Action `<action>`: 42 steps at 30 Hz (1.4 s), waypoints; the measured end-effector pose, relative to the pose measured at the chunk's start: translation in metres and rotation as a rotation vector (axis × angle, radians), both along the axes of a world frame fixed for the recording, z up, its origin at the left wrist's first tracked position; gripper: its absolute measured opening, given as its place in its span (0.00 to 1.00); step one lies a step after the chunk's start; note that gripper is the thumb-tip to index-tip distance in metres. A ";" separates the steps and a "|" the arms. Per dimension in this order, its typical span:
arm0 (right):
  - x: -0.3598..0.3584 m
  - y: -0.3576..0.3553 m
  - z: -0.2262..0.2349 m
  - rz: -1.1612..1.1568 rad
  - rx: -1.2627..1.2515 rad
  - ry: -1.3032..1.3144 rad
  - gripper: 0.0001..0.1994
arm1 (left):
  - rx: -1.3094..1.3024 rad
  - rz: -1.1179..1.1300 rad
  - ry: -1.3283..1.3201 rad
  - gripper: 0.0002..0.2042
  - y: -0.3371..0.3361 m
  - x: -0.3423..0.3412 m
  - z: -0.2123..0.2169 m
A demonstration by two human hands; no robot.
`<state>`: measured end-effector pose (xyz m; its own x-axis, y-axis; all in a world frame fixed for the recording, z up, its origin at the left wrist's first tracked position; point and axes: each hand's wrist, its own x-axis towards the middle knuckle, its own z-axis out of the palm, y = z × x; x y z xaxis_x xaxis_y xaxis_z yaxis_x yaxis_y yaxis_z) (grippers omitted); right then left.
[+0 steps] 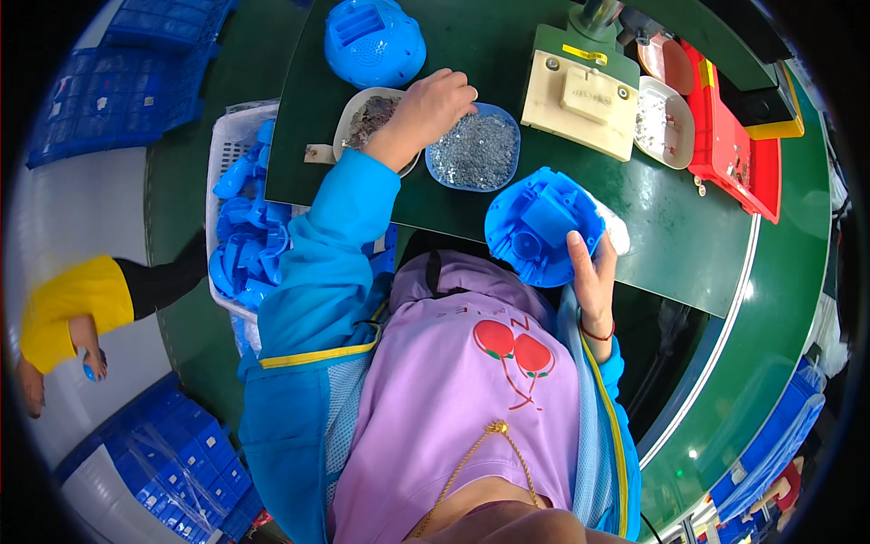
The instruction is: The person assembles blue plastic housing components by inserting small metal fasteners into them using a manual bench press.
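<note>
My right hand (594, 281) grips a blue plastic housing (536, 218) by its edge, thumb and fingers around the rim. The housing's hollow inside faces up, with ribs and a round seat showing. A white part (614, 227) sticks out behind it. My left hand (433, 109) is over the near-left edge of a blue tray (517, 150) of small silvery metal pieces. Its fingers are bent together and the tips point down; whatever they pinch is hidden. Beneath that wrist is a white tray (347, 122) of small dark pieces.
A blue rounded housing (374, 43) stands at the far left of the green table (689, 263). A machine with a cream fixture (580, 104) is at the back. Right of it are a white bowl (666, 122) and red bin (743, 163). A basket (217, 181) holds blue parts.
</note>
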<state>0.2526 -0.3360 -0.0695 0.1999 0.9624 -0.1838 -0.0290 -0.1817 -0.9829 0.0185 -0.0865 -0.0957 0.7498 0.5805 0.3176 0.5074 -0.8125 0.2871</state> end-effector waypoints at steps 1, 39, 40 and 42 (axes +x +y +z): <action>0.000 0.000 0.001 -0.001 0.000 0.003 0.27 | 0.046 0.016 0.008 0.06 -0.004 -0.001 0.002; -0.005 0.023 0.007 0.133 -0.019 0.035 0.24 | -0.182 0.029 -0.337 0.08 -0.117 0.052 0.055; -0.005 0.022 0.007 0.130 -0.012 0.037 0.24 | -0.210 0.022 -0.326 0.08 -0.119 0.054 0.052; -0.005 0.022 0.006 0.125 -0.005 0.041 0.24 | -0.199 0.036 -0.311 0.08 -0.121 0.056 0.049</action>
